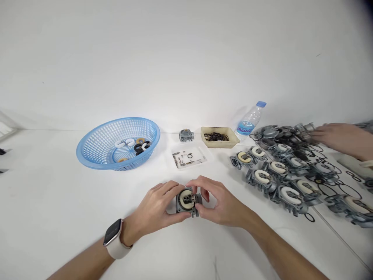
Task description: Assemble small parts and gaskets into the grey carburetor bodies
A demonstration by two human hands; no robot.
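Observation:
A grey metal carburetor body (181,206) with a cream ring-shaped float (183,199) facing up rests on the white table between my hands. My left hand (159,206) grips its left side, thumb at the lower edge and fingers along the top. On the right side, my right hand (220,200) holds the same body, with thumb and index finger curled close to the small metal parts beside the float. Whether a tiny part is pinched there cannot be made out.
Behind are a blue basket (87,149) with rings, another carburetor (186,135), a white tray (190,165) of small parts, a cream box (220,144) of black rings and a bottle (248,123). Several carburetors (290,195) lie right, near another person's hand (340,138).

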